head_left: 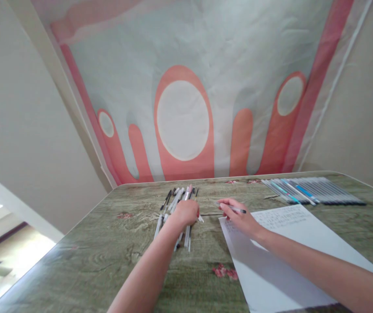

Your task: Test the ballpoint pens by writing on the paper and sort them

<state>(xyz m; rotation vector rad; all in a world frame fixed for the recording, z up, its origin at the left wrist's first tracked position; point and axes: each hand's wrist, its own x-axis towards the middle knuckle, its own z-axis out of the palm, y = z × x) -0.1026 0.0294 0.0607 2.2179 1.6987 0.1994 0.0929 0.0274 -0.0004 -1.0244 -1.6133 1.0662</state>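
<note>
My right hand [236, 214] is closed round a pen [239, 210] with a clear barrel and a dark end, over the upper left corner of a large white sheet of paper [280, 261]. Rows of small handwriting run along the sheet's top edge. My left hand [186, 212] rests over a loose pile of pens [175, 201], its fingers curled. A small whitish piece [201, 219] shows just by those fingertips. Whatever the left fingers grip is hidden beneath the hand. Some pens in the pile have clear barrels, others are black, and one is pinkish.
A neat row of several grey pens [336, 191], with a few blue and white ones among them, lies at the back right of the wood-patterned table [108, 261]. Behind the table hangs a white and coral-red printed sheet [222, 65]. Plain walls stand either side.
</note>
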